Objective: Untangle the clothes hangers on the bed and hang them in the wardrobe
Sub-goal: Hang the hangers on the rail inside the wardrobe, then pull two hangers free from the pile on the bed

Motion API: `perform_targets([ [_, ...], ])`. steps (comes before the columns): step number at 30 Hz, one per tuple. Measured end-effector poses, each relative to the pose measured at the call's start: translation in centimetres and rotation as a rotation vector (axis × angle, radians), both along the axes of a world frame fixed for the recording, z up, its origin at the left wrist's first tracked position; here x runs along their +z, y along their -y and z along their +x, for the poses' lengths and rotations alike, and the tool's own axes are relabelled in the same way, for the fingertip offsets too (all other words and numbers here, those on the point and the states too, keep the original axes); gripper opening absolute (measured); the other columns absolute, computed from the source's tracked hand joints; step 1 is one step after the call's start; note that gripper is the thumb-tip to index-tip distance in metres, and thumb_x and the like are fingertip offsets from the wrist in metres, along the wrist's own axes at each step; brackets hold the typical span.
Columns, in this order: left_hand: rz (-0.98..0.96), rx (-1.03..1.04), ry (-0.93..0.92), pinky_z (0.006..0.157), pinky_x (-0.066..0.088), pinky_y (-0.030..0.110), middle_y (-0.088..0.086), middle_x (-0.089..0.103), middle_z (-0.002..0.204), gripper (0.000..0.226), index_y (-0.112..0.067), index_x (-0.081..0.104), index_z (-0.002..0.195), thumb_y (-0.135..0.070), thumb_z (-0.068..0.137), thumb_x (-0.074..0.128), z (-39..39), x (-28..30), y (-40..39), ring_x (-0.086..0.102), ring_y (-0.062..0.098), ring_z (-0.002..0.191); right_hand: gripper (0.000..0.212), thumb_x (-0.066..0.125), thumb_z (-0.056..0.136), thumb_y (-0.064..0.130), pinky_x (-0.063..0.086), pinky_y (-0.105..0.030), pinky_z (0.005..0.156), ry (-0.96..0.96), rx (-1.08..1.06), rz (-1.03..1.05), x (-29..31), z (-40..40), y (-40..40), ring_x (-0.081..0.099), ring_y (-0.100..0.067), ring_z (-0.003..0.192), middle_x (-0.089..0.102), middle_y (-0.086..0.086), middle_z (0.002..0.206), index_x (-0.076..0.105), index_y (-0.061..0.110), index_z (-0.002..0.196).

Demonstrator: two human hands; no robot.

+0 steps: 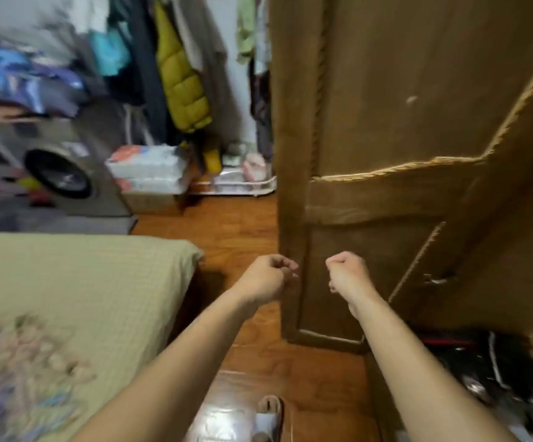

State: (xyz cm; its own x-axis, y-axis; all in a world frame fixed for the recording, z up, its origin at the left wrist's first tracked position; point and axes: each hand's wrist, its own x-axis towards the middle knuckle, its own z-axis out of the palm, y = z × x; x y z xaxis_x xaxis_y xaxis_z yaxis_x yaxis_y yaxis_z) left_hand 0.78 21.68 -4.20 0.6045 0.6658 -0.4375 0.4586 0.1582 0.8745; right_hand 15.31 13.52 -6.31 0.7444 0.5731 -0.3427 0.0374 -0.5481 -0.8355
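Both my arms reach forward over the wooden floor. My left hand [266, 275] is curled into a loose fist with nothing in it, close to the edge of the brown wardrobe door [386, 122]. My right hand [346, 272] is also closed and empty, in front of the door's lower panel. The bed [76, 282] with a green checked sheet lies at the left. No clothes hangers are visible on the part of the bed that shows. The frame is blurred by motion.
A floral quilt [19, 371] lies on the bed's near corner. Hanging clothes, among them a yellow-green puffer jacket [182, 81], fill the back. A grey speaker box [60, 173] and stacked packages [150, 170] stand behind the bed. Dark items [482, 368] lie inside the wardrobe's bottom.
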Motion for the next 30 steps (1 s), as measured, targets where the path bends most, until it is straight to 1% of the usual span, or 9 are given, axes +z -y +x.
perform_targets([
  [3, -0.094, 0.273, 0.015, 0.051, 0.039, 0.02, 0.003, 0.063, 0.082, 0.02, -0.016, 0.058, 0.095, -0.002, 0.096, 0.044, -12.8, -2.2, 0.7, 0.059, 0.013, 0.056, 0.018, 0.051, 0.094, 0.018, 0.052, -0.037, 0.066, -0.026, 0.375, -0.08, -1.3, -9.8, -3.3, 0.058, -0.02, 0.067, 0.062, -0.004, 0.072, 0.067, 0.017, 0.086],
  [6, -0.193, 0.658, 0.05, 0.043, 0.033, 0.014, 0.003, 0.057, 0.073, 0.025, -0.015, 0.053, 0.091, 0.002, 0.097, 0.037, -26.8, -4.1, 3.4, 0.05, 0.013, 0.052, 0.018, 0.053, 0.097, 0.019, 0.043, -0.027, 0.051, -0.053, 0.708, -0.16, -1.9, -21.0, -5.6, 0.054, -0.019, 0.056, 0.057, -0.006, 0.064, 0.068, 0.011, 0.094],
  [9, -0.208, 0.929, 0.038, 0.042, 0.033, 0.016, 0.005, 0.058, 0.073, 0.024, -0.013, 0.053, 0.092, 0.004, 0.097, 0.037, -37.9, -6.0, 7.6, 0.051, 0.017, 0.057, 0.017, 0.052, 0.098, 0.012, 0.034, -0.021, 0.04, -0.071, 0.903, -0.193, -3.1, -30.6, -6.1, 0.045, -0.019, 0.047, 0.047, -0.009, 0.061, 0.063, 0.0, 0.095],
  [12, -0.244, 1.099, 0.039, 0.046, 0.042, 0.018, 0.008, 0.061, 0.081, 0.019, -0.01, 0.056, 0.096, 0.002, 0.096, 0.041, -46.9, -8.5, 12.4, 0.058, 0.019, 0.061, 0.017, 0.051, 0.097, 0.011, 0.034, -0.021, 0.04, -0.076, 1.084, -0.224, -5.3, -40.8, -6.4, 0.042, -0.021, 0.044, 0.044, -0.012, 0.063, 0.055, 0.007, 0.081],
  [15, -0.297, 1.163, 0.034, 0.054, 0.041, 0.021, 0.003, 0.063, 0.083, 0.021, -0.01, 0.059, 0.106, -0.004, 0.095, 0.042, -54.3, -11.0, 16.3, 0.061, 0.016, 0.062, 0.018, 0.055, 0.093, 0.013, 0.036, -0.027, 0.049, -0.073, 1.171, -0.223, -7.5, -50.6, -6.5, 0.042, -0.018, 0.043, 0.044, -0.006, 0.058, 0.055, 0.013, 0.075],
  [18, -0.343, 1.239, -0.008, 0.055, 0.04, 0.022, 0.001, 0.065, 0.084, 0.024, -0.011, 0.06, 0.108, -0.007, 0.096, 0.041, -62.9, -13.1, 19.5, 0.062, 0.014, 0.062, 0.016, 0.053, 0.095, 0.01, 0.031, -0.022, 0.046, -0.185, 1.277, -0.265, -9.8, -61.6, -5.1, 0.036, -0.015, 0.04, 0.04, -0.005, 0.057, 0.052, 0.014, 0.079],
  [22, -0.362, 1.375, -0.042, 0.055, 0.04, 0.022, 0.002, 0.063, 0.082, 0.021, -0.01, 0.062, 0.108, -0.01, 0.097, 0.044, -70.9, -14.3, 20.9, 0.059, 0.014, 0.062, 0.012, 0.055, 0.095, 0.014, 0.041, -0.022, 0.048, -0.247, 1.379, -0.385, -12.0, -69.9, -3.6, 0.044, -0.016, 0.042, 0.05, -0.003, 0.059, 0.056, 0.014, 0.083],
  [27, -0.429, 1.454, -0.043, 0.055, 0.043, 0.022, 0.005, 0.065, 0.088, 0.022, -0.011, 0.064, 0.105, -0.01, 0.099, 0.043, -76.5, -16.7, 19.2, 0.062, 0.016, 0.067, 0.012, 0.054, 0.095, 0.011, 0.037, -0.02, 0.045, -0.183, 1.31, -0.501, -15.6, -72.5, -6.2, 0.042, -0.017, 0.04, 0.049, -0.007, 0.064, 0.054, 0.009, 0.083],
  [30, -0.523, 1.539, -0.034, 0.049, 0.041, 0.019, 0.007, 0.066, 0.089, 0.019, -0.01, 0.064, 0.104, -0.012, 0.099, 0.045, -77.5, -19.7, 18.5, 0.062, 0.018, 0.067, 0.014, 0.051, 0.096, 0.007, 0.032, -0.021, 0.046, -0.112, 1.283, -0.567, -19.4, -72.5, -9.0, 0.04, -0.018, 0.042, 0.047, -0.01, 0.064, 0.053, 0.006, 0.082],
])
